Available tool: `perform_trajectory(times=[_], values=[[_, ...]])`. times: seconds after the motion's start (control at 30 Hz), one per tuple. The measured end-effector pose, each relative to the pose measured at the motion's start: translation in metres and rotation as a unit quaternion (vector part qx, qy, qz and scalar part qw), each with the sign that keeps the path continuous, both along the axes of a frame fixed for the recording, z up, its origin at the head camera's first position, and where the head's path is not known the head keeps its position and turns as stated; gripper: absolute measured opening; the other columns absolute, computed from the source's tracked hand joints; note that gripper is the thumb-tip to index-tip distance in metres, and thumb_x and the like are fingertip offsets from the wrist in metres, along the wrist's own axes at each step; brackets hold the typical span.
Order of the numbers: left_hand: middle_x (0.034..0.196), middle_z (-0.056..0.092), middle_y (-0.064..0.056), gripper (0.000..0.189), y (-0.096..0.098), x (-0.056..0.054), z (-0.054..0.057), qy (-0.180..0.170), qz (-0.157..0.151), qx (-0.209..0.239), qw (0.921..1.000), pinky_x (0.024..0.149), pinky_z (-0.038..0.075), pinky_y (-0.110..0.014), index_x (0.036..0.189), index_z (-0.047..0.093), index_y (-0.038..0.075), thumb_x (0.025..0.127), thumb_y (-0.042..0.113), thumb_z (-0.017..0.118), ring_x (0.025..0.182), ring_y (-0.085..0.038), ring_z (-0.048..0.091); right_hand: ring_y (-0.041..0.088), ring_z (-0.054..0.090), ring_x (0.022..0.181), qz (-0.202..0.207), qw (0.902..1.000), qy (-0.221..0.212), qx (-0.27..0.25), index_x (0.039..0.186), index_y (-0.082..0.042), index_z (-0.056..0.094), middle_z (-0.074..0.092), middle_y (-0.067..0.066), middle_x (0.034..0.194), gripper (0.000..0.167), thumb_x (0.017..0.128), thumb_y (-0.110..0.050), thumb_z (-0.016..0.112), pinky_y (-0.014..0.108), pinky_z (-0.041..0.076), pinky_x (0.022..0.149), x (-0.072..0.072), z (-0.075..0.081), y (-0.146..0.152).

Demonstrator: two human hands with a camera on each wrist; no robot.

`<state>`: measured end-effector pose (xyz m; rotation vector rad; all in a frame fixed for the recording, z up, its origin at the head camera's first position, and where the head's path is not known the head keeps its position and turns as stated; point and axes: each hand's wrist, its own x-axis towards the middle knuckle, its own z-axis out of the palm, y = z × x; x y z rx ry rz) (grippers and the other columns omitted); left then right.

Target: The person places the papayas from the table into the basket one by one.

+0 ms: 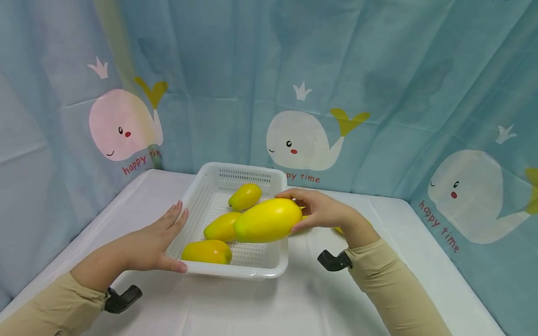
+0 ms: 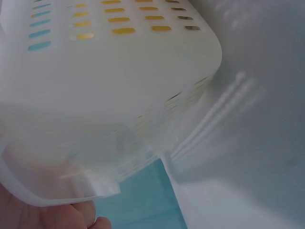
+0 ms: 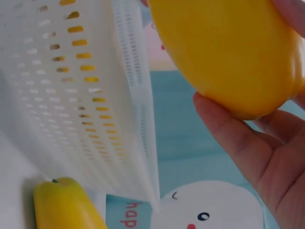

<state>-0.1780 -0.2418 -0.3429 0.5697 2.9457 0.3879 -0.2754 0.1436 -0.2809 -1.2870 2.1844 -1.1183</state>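
My right hand grips a large yellow papaya by its right end. The papaya is held over the right side of a white perforated basket, its greenish end pointing left. In the right wrist view, fingers curl round the papaya's end beside the basket wall. My left hand rests against the basket's left rim at the front corner, fingers extended and thumb along the front edge. Inside the basket lie a back papaya, a middle papaya, partly covered by the held one, and a front papaya.
Right of the basket, a papaya on the white tablecloth is mostly hidden by my right hand. More yellow shows behind my wrist. A blue curtain with printed whales hangs behind the table and along its sides.
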Motion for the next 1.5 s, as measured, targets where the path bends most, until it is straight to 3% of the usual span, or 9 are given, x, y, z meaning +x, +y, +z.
perform_trajectory(times=[0.4, 0.67, 0.93, 1.5], values=[[0.152, -0.008, -0.018, 0.126, 0.0001, 0.0015, 0.0017, 0.006, -0.007, 0.001, 1.0000, 0.101, 0.023, -0.059, 0.146, 0.005, 0.004, 0.058, 0.077, 0.058, 0.138, -0.038, 0.003, 0.022, 0.055, 0.107, 0.007, 0.9997, -0.012, 0.021, 0.134, -0.017, 0.042, 0.048, 0.002, 0.128, 0.066, 0.077, -0.014, 0.074, 0.031, 0.047, 0.091, -0.0008, -0.0006, -0.0060], [0.152, -0.009, -0.017, 0.126, -0.0009, 0.0008, 0.0004, 0.000, -0.003, 0.006, 1.0000, 0.100, 0.023, -0.059, 0.147, 0.005, 0.005, 0.059, 0.075, 0.060, 0.138, -0.038, 0.003, 0.032, 0.054, 0.113, -0.012, 0.9985, -0.051, 0.017, 0.135, -0.014, 0.043, 0.049, 0.010, 0.128, 0.058, 0.082, -0.009, 0.068, 0.047, 0.043, 0.093, -0.0048, -0.0050, -0.0011], [0.152, -0.009, -0.016, 0.127, -0.0004, 0.0003, -0.0001, -0.005, 0.001, 0.004, 1.0000, 0.101, 0.023, -0.058, 0.147, 0.003, 0.006, 0.057, 0.077, 0.059, 0.138, -0.037, 0.002, 0.032, 0.055, 0.111, -0.005, 0.9988, -0.048, 0.011, 0.132, -0.011, 0.045, 0.051, 0.009, 0.126, 0.054, 0.083, -0.008, 0.067, 0.030, 0.048, 0.089, -0.0031, -0.0049, -0.0017], [0.152, -0.008, -0.018, 0.126, -0.0003, 0.0022, 0.0020, 0.001, -0.005, 0.006, 1.0000, 0.102, 0.022, -0.058, 0.147, 0.005, 0.005, 0.058, 0.076, 0.059, 0.138, -0.038, 0.004, 0.033, 0.054, 0.112, -0.004, 0.9988, -0.048, 0.006, 0.132, -0.010, 0.045, 0.051, 0.010, 0.126, 0.053, 0.083, -0.008, 0.067, 0.031, 0.048, 0.090, 0.0000, -0.0025, -0.0009]])
